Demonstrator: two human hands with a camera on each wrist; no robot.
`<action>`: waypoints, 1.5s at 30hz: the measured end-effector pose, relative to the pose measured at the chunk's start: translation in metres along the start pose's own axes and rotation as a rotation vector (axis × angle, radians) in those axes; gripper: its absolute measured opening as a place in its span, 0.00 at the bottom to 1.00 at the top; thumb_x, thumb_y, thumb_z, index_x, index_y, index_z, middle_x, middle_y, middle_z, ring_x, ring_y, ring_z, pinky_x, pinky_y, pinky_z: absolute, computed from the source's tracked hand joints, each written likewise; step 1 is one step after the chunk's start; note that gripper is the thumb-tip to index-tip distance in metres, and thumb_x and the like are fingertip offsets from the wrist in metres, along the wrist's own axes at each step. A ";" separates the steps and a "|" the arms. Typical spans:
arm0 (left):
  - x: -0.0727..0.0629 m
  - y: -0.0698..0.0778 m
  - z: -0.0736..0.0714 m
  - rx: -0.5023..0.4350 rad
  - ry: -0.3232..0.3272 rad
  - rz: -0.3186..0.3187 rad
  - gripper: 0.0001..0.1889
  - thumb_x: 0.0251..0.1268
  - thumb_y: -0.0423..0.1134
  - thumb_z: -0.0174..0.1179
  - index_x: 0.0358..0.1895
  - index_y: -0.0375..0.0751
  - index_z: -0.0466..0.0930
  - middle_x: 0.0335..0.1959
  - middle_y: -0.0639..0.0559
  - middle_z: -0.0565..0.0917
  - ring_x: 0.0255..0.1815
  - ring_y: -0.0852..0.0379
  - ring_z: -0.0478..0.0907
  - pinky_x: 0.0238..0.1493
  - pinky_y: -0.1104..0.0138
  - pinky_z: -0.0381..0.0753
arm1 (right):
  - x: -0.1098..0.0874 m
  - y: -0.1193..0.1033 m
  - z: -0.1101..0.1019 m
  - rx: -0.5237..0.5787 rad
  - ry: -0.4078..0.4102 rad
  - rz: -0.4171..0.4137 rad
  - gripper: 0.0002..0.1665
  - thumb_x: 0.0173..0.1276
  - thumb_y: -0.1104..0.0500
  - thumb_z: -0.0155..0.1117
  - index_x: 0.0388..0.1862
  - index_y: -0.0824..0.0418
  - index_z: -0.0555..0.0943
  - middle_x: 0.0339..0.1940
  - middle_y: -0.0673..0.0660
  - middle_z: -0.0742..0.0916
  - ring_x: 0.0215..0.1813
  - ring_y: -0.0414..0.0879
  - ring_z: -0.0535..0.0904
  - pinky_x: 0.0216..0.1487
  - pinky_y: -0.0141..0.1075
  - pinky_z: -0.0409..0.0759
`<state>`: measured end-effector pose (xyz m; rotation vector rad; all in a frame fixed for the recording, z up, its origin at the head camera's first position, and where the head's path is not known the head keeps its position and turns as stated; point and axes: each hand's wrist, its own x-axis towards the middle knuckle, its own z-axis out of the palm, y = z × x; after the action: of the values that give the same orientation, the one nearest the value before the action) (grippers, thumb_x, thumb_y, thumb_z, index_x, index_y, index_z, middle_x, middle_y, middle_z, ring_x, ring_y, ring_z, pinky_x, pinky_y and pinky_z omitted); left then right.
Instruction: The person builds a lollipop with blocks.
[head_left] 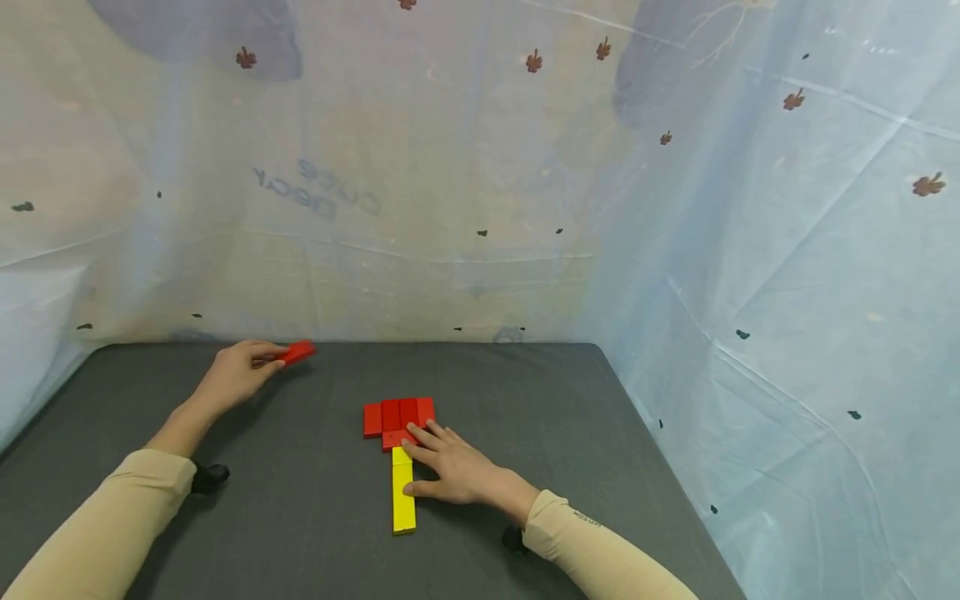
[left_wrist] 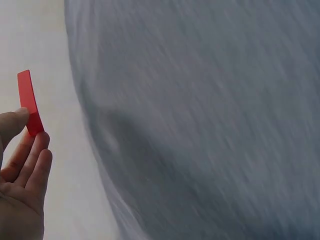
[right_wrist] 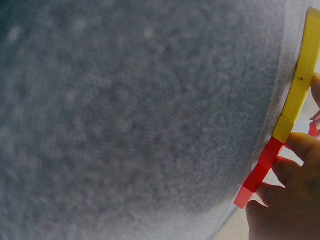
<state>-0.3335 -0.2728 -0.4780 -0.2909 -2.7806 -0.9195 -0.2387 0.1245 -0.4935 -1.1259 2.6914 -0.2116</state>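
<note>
Out over the table's far left part, my left hand (head_left: 238,372) pinches a flat red block (head_left: 300,352) between thumb and fingers. The left wrist view shows that same red block (left_wrist: 31,102) jutting out past the thumb. Several red blocks (head_left: 390,415) lie side by side in a cluster near the middle of the table, with a crosswise one below them. A yellow strip (head_left: 403,504), with a seam near its upper end, runs from the cluster toward me. My right hand (head_left: 461,468) spreads its fingers over the cluster's right side, thumb at the yellow strip, partly hiding the red blocks.
The blocks lie on a dark grey cloth-covered table (head_left: 300,533). Behind it and along its right side hang pale printed plastic sheets (head_left: 420,283). Black straps (head_left: 210,478) show at both wrists.
</note>
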 end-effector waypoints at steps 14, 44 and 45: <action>0.016 0.051 0.041 -0.072 -0.040 0.155 0.16 0.67 0.39 0.61 0.56 0.43 0.81 0.57 0.39 0.77 0.54 0.39 0.77 0.51 0.45 0.77 | 0.002 -0.001 -0.001 -0.002 -0.003 0.007 0.44 0.68 0.28 0.45 0.78 0.43 0.51 0.80 0.46 0.49 0.80 0.50 0.41 0.77 0.49 0.48; 0.028 0.092 0.099 -0.006 -0.234 0.343 0.14 0.62 0.38 0.65 0.51 0.44 0.85 0.48 0.48 0.82 0.48 0.49 0.79 0.48 0.53 0.81 | 0.002 -0.001 0.000 -0.016 -0.005 0.017 0.44 0.67 0.27 0.43 0.77 0.44 0.52 0.80 0.46 0.50 0.80 0.51 0.42 0.76 0.50 0.50; 0.028 0.091 0.100 -0.004 -0.240 0.347 0.14 0.62 0.38 0.65 0.51 0.44 0.85 0.48 0.49 0.82 0.48 0.49 0.79 0.48 0.53 0.80 | 0.001 -0.001 0.000 -0.015 -0.004 0.017 0.44 0.67 0.27 0.43 0.77 0.44 0.52 0.80 0.46 0.51 0.80 0.51 0.42 0.76 0.50 0.50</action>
<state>-0.3509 -0.1369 -0.4981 -0.9053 -2.8021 -0.8497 -0.2394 0.1230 -0.4934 -1.1069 2.7027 -0.1861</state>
